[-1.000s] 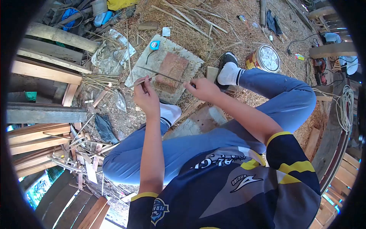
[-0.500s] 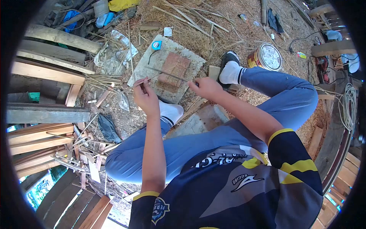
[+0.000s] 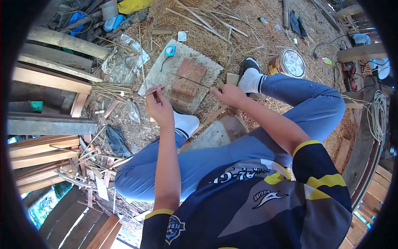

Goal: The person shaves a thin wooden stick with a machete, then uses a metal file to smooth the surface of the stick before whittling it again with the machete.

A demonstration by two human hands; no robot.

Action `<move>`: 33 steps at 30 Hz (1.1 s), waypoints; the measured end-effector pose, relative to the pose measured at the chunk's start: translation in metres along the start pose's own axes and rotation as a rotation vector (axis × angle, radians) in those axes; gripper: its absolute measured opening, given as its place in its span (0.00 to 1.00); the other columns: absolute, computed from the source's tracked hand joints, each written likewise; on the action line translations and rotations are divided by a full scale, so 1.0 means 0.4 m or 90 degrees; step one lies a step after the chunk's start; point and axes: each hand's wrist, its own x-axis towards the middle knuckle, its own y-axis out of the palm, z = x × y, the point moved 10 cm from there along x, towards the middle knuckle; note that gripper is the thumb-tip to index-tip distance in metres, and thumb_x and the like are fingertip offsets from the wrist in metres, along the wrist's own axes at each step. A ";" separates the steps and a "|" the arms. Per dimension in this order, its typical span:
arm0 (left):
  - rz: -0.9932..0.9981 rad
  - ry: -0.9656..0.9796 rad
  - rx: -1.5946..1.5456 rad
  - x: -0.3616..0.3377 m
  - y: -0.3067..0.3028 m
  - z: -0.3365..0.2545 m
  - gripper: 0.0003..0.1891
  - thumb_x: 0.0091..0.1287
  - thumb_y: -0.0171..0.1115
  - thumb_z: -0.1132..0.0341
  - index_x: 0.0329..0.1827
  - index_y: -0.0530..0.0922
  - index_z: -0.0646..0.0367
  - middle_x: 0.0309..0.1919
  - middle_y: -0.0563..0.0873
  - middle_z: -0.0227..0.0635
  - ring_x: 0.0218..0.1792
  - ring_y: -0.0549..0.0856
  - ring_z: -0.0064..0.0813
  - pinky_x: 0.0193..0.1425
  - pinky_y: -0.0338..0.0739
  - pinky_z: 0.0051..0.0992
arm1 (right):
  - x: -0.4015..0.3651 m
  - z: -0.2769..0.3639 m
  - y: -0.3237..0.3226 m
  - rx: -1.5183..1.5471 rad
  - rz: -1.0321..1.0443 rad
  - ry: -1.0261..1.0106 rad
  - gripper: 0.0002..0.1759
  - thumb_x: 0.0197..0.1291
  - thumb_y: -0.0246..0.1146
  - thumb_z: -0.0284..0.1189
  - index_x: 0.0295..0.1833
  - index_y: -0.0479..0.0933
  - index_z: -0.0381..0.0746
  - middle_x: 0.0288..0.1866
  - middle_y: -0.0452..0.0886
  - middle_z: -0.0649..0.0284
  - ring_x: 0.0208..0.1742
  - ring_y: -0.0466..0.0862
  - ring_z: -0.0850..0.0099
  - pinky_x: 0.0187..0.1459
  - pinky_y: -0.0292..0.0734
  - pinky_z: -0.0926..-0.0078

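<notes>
My left hand [image 3: 158,107] is closed, its thumb and fingers pinching a thin stick near the board's lower left edge. My right hand [image 3: 229,94] is closed round the near end of a thin dark rod [image 3: 190,80], which slants up and left over a reddish block [image 3: 191,73]. The block lies on a pale square board [image 3: 212,68] on the ground. A blue tape measure [image 3: 169,50] rests near the board's upper corner. The far tip of the rod is hard to make out.
A round tin [image 3: 292,63] stands beyond my right knee. Thin sticks [image 3: 111,89] and clear plastic [image 3: 118,65] lie left of the board. Stacked planks [image 3: 54,124] line the left side, and coiled cable [image 3: 378,112] hangs at the right.
My right hand has moved slightly to the right, and the dark rod has shifted right with it. My left hand stays nearly where it was.
</notes>
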 end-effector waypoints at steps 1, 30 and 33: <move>0.017 -0.018 0.020 -0.005 0.003 -0.006 0.05 0.81 0.62 0.75 0.52 0.81 0.70 0.44 0.92 0.47 0.44 0.94 0.35 0.50 0.88 0.31 | -0.034 0.043 -0.017 0.018 0.003 -0.031 0.43 0.76 0.51 0.64 0.48 0.89 0.32 0.46 0.91 0.39 0.51 0.91 0.42 0.56 0.84 0.44; 0.088 -0.046 0.114 0.003 0.008 -0.028 0.05 0.82 0.62 0.73 0.51 0.81 0.68 0.44 0.93 0.46 0.45 0.94 0.33 0.51 0.87 0.31 | 0.013 -0.049 0.025 0.011 0.022 0.050 0.46 0.76 0.49 0.66 0.56 0.87 0.29 0.53 0.89 0.35 0.60 0.89 0.39 0.63 0.82 0.45; 0.034 -0.017 0.006 -0.002 -0.001 -0.018 0.06 0.82 0.62 0.72 0.52 0.81 0.68 0.44 0.93 0.46 0.45 0.94 0.32 0.51 0.87 0.31 | 0.076 -0.115 0.063 0.002 0.012 0.094 0.46 0.75 0.49 0.66 0.57 0.88 0.30 0.53 0.89 0.35 0.59 0.89 0.40 0.63 0.82 0.45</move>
